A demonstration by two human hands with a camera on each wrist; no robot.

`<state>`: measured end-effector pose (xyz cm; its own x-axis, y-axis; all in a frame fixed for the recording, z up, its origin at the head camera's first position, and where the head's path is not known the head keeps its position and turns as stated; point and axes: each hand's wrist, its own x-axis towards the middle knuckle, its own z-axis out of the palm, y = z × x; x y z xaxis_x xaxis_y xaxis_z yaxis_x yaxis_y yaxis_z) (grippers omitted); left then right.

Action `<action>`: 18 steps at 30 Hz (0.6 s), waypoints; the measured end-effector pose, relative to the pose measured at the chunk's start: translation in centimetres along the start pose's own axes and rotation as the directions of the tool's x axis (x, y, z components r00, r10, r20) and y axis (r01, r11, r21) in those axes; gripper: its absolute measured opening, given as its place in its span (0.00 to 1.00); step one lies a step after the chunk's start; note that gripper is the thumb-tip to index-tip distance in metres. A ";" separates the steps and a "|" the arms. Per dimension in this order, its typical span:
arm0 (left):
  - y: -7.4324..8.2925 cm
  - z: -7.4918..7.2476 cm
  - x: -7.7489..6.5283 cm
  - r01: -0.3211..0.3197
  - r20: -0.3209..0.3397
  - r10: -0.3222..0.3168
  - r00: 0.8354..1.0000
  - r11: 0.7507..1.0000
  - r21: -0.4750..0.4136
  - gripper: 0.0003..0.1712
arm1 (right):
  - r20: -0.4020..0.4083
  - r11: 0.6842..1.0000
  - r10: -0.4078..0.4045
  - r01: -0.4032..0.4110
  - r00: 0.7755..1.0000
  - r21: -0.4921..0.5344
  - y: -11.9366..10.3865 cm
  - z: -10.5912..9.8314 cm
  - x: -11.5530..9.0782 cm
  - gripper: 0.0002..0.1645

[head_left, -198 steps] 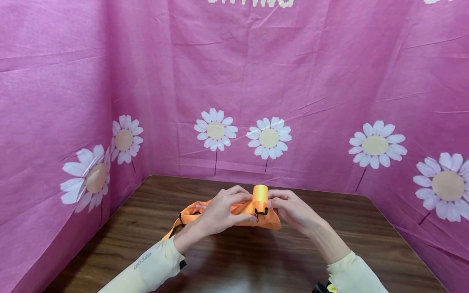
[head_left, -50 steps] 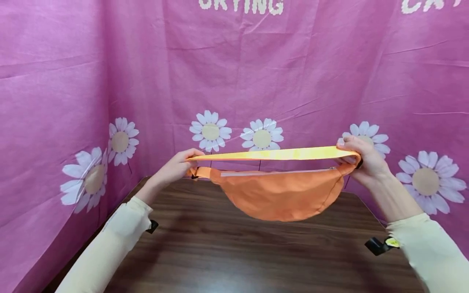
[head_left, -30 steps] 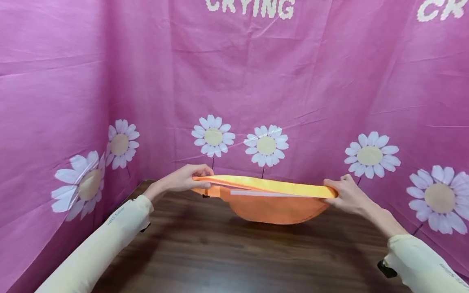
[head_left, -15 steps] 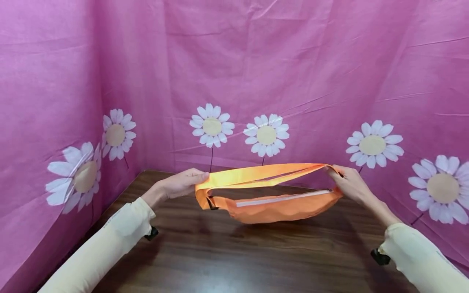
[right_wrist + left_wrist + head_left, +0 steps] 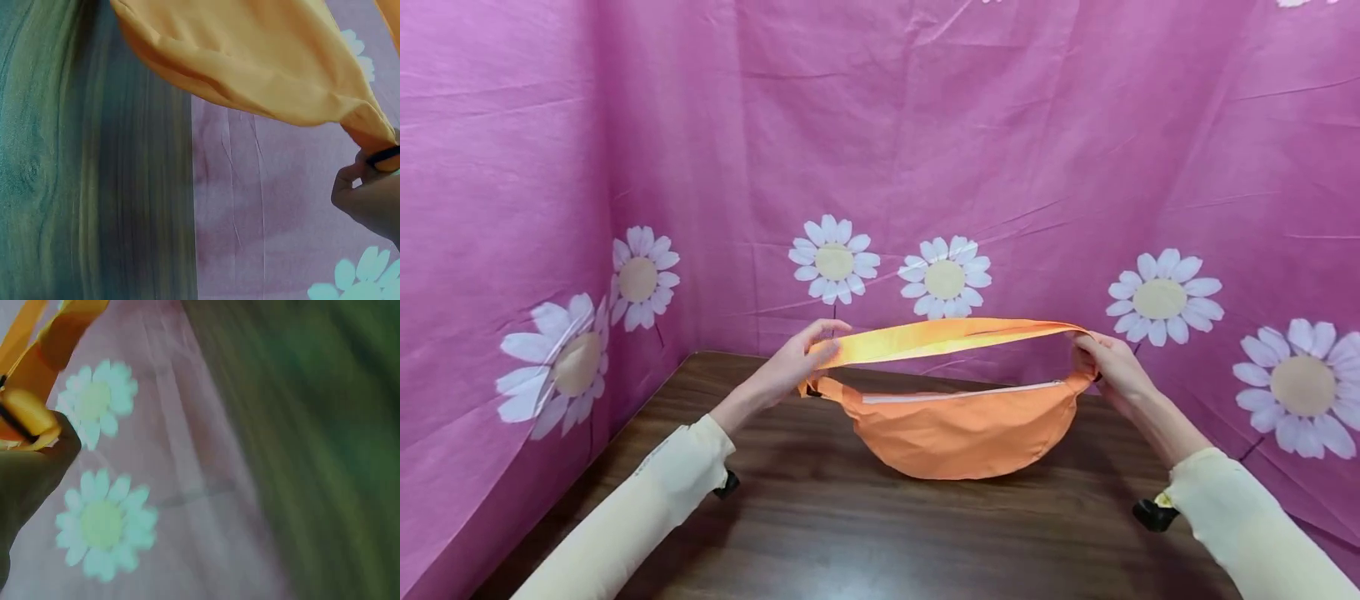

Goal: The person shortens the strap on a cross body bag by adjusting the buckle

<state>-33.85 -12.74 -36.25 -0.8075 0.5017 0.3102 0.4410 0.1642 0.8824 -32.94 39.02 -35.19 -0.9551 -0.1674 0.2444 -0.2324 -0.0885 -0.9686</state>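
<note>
Both hands hold up an orange waist bag (image 5: 966, 437) by its two ends. Its bright orange strap (image 5: 943, 337) stretches in an arch above the pouch, and a pale zipper (image 5: 955, 394) runs along the top edge. On the left, my left hand (image 5: 792, 360) grips the strap near a black buckle (image 5: 813, 389). My right hand (image 5: 1122, 372) pinches the other end where strap and pouch meet; in the right wrist view the pouch (image 5: 250, 69) hangs from that hand (image 5: 369, 197). Whether the pouch's lower edge touches the table cannot be told.
A dark brown wooden table (image 5: 850, 542) lies below. Pink cloth (image 5: 1000, 150) printed with white daisies hangs along its back and sides. Black wrist-camera parts show at each cuff, such as the one under the right sleeve (image 5: 1153, 515).
Earlier the hands worked close together over the bag on the table. They have since spread apart with it, and over the last half second the pouch has swung upright, its front showing.
</note>
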 end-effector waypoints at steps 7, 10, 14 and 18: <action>-0.9 0.8 -0.3 -0.269 0.007 0.308 0.951 0.820 0.505 0.28 | -0.205 0.999 0.046 -0.050 0.978 -0.013 0.2 0.6 -0.4 0.20; -0.8 0.7 -0.4 -0.205 -0.047 0.234 0.971 0.919 0.337 0.23 | -0.200 0.997 0.054 -0.043 0.978 0.061 0.4 0.3 -0.8 0.18; -0.8 0.3 -0.4 -0.171 0.001 0.178 0.984 0.945 0.279 0.22 | -0.115 0.967 0.066 -0.035 0.991 0.254 0.4 -0.1 -1.2 0.21; -0.7 0.5 -0.4 -0.243 0.097 0.224 0.970 0.848 0.471 0.08 | -0.125 0.944 0.050 -0.006 0.991 0.330 0.3 0.0 -1.4 0.20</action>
<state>-33.66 -12.69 -37.20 -0.6462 0.6056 0.4645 0.7548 0.4172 0.5062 -31.68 39.28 -35.80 -0.9810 -0.0479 0.1879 -0.1527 -0.4060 -0.9010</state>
